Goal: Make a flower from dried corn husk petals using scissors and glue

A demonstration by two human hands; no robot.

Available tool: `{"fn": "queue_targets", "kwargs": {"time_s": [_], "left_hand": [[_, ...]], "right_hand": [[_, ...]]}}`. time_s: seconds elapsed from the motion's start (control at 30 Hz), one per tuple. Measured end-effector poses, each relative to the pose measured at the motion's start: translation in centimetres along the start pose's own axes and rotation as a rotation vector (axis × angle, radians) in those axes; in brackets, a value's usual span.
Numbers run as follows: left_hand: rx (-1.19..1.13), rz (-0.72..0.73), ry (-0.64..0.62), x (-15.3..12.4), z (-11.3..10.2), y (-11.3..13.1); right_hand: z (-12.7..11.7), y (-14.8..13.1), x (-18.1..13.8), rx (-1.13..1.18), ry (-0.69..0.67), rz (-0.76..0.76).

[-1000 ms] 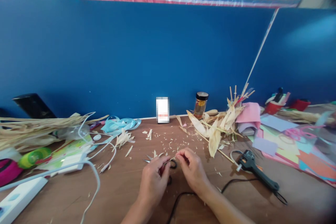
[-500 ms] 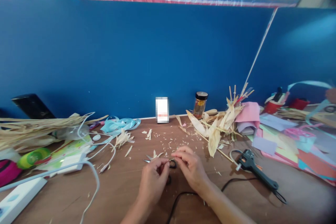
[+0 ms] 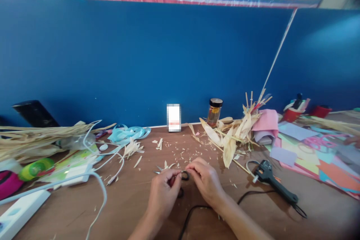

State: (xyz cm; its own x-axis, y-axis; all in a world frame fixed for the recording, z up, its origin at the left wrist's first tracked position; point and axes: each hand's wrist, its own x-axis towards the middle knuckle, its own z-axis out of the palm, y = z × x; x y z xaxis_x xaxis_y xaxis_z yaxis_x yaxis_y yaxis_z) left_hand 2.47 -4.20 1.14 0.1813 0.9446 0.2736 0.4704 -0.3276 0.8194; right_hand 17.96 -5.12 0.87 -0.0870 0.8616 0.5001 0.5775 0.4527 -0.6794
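My left hand (image 3: 164, 187) and my right hand (image 3: 205, 183) meet low in the middle of the view, above the brown table. Thumb and fingers of both are pinched together, tip to tip, on a thin pale piece (image 3: 183, 171), too small to make out its kind. Under my left hand lies a pair of scissors; its blade tips (image 3: 158, 170) and black handle loops show on either side of the hand. Around them are scattered husk scraps (image 3: 168, 165).
Corn husks (image 3: 229, 140) and a lidded jar (image 3: 215, 111) stand beyond my right hand. At right lies a black glue gun (image 3: 277, 183), its cord passing under my right arm. White cables and a power strip (image 3: 25, 210) occupy the left. Paper sheets (image 3: 298, 150) lie far right.
At the far right, another person's hand and the light-blue ribbon it held up have come down out of their raised position. My own hands have barely shifted, still pinching the piece.
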Motion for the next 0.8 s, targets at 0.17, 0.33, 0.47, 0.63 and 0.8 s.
{"fn": "queue_targets", "kwargs": {"time_s": [0.17,0.33,0.47,0.63,0.8], "left_hand": [[0.001,0.014,0.015,0.03,0.04,-0.04],[0.017,0.015,0.010,0.00,-0.05,0.09],[0.013,0.019,0.018,0.04,-0.11,0.10],[0.027,0.009,0.022,0.07,-0.04,-0.01],[-0.027,-0.009,0.026,-0.02,0.00,-0.18]], "right_hand": [[0.04,-0.03,0.00,-0.023,0.007,0.013],[0.01,-0.05,0.03,-0.028,0.018,0.013],[0.01,-0.05,0.04,-0.026,0.018,0.009],[-0.01,-0.07,0.07,-0.033,0.013,0.017],[-0.15,-0.03,0.13,-0.022,0.016,0.021]]}}
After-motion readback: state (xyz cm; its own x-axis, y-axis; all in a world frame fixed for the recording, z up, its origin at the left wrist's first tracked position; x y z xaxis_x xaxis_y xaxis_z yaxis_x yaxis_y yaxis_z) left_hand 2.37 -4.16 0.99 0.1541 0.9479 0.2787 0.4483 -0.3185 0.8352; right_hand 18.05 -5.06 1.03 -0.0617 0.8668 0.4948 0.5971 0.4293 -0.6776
